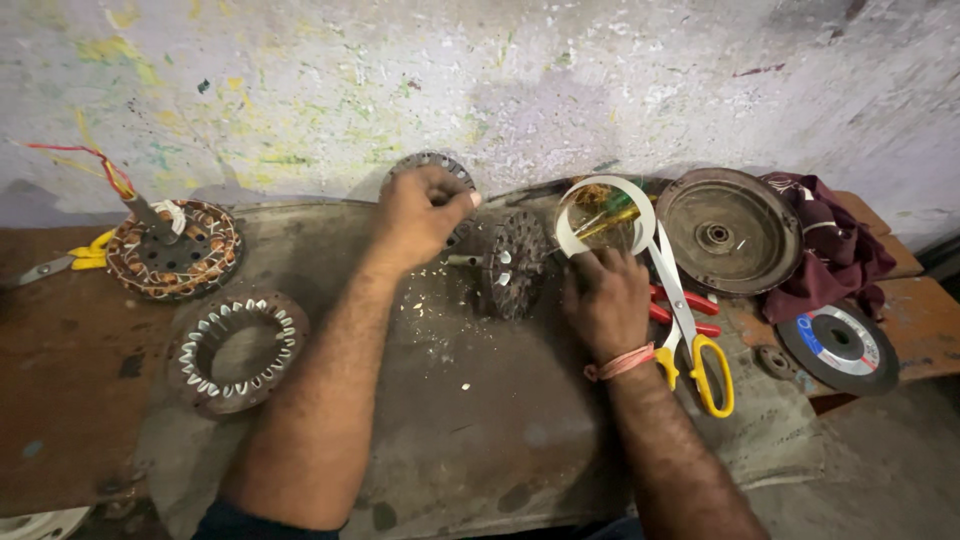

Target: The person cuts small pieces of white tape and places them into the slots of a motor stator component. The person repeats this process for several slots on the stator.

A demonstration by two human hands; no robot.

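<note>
stator core (513,262): stood on edge on its shaft at mid tabletop (480,420). left hand (418,212), left of the core, was closed on a second dark toothed core (432,163) by the wall. right hand (605,300), just right of the core, lay curled beside it; whether it gripped anything could not be told. yellow-handled scissors (690,330) and round metal cover (728,230): right of the core. empty slotted stator ring (238,352) and copper-wound stator (175,248): well left of the core.

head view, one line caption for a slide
Left hand and right hand steady a slotted stator core on a worn workbench.
</note>
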